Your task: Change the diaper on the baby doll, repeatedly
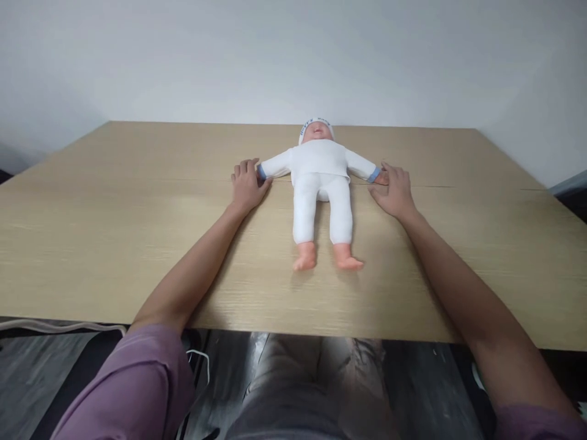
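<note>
A baby doll (321,160) lies on its back on the wooden table (137,232), arms spread to both sides and bare feet toward me. It wears a white top and trousers, blue cuffs and a white cap (304,131) with blue lettering. At the left, my left hand (247,185) is closed around the doll's hand, which my fingers hide, just past the cuff. On the other side, my right hand (397,190) holds the doll's other hand between thumb and fingers, and part of that small hand shows beside the cuff.
A pale wall (229,61) stands behind the table's far edge. Thin seams run across the tabletop near the doll's hands. Below the near edge are my legs (316,379), a light cable (55,326) at the left and a dark grey floor.
</note>
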